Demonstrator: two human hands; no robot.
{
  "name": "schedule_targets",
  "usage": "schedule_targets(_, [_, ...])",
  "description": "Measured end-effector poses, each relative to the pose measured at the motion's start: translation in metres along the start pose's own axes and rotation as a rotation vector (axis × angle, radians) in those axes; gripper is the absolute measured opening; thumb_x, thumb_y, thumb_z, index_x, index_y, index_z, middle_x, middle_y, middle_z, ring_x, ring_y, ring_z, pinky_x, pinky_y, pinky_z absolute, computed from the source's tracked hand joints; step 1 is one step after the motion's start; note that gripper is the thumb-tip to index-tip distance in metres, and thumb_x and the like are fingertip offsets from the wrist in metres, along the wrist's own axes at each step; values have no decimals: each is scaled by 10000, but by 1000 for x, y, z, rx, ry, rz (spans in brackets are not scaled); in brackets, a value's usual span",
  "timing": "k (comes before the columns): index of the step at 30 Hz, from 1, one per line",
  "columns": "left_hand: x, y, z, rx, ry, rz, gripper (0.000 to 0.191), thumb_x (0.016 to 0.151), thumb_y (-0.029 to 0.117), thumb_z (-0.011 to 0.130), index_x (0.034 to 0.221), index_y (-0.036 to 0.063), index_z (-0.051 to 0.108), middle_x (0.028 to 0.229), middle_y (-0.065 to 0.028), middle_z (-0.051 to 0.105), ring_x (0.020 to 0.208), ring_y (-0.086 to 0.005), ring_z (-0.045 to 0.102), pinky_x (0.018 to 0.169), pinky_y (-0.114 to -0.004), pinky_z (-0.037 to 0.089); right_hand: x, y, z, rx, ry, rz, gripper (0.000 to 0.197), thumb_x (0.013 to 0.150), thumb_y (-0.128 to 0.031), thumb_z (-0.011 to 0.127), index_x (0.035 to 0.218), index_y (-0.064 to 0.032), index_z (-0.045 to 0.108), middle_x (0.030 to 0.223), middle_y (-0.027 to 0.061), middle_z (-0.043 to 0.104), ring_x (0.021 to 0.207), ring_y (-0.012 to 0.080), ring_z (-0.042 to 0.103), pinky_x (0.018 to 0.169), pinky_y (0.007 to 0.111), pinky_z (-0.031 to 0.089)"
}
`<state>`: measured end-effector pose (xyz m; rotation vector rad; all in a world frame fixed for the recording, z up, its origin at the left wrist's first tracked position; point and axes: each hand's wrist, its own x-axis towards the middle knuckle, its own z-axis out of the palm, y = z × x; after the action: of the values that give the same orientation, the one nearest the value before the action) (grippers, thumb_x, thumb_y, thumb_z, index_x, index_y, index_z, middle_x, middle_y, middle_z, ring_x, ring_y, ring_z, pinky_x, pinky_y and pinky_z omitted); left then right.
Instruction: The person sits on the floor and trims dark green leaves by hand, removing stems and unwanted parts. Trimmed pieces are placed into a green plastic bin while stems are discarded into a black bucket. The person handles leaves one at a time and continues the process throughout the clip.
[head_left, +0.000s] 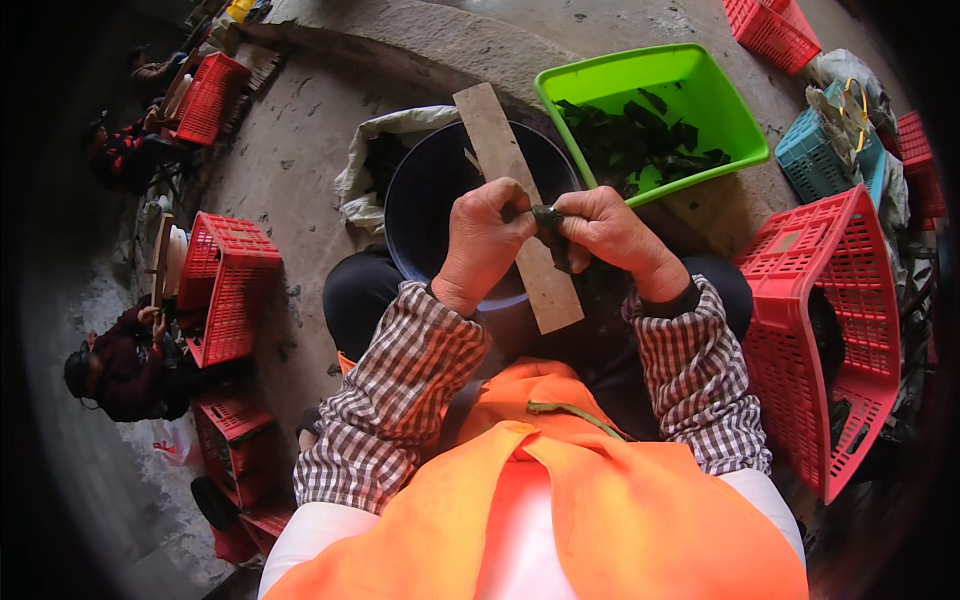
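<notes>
My left hand and my right hand meet over a wooden board, both pinching a small dark green, leaf-like piece between fingers and thumbs. The board lies across the rim of a dark round tub between my knees. Just beyond my right hand, a bright green plastic basin holds dark, leafy pieces. What the dark pieces are exactly I cannot tell.
A white woven sack with dark contents stands left of the tub. At right are a red plastic crate and a teal basket. Red crates line the left, where co-workers sit. A raised concrete edge runs behind.
</notes>
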<state>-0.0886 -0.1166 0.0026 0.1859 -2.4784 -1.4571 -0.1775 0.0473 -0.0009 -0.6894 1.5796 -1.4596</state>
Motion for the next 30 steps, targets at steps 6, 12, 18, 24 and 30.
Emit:
schedule_targets(6, [-12,-4,8,-123,-16,124,130,736,-36,597,853,-17,651,779,-128,638,682,-222,638,625,-281,498,0,6,10,-21,167,11,90,867,-54,558,835,15,605,650,24,594,477,71,544,422,206,437])
schedule_targets(12, [-14,-7,7,-171,-3,-72,98,768,-17,595,852,-12,645,735,-123,637,670,-214,635,619,-276,489,2,6,20,-30,157,-21,98,880,-79,566,827,1,583,646,9,580,501,54,541,434,186,434])
schedule_targets(18, [-11,-27,-2,-98,178,-112,40,815,20,595,828,-11,617,684,-131,618,616,-203,607,581,-290,470,-1,4,18,51,25,8,77,856,-63,598,868,13,606,638,-1,569,492,47,501,442,197,389])
schedule_targets(24, [-27,-45,-20,15,90,-265,73,838,61,592,822,-3,621,737,-138,630,636,-214,610,589,-293,471,0,7,14,-225,-79,-81,67,837,-46,592,833,7,633,584,-28,528,509,34,474,463,197,365])
schedule_targets(30, [-29,-41,-21,131,60,301,94,825,52,612,895,-11,610,829,-131,613,713,-242,599,639,-287,468,18,1,18,-376,-161,-168,95,843,-51,569,805,7,634,588,-1,570,539,64,506,499,238,411])
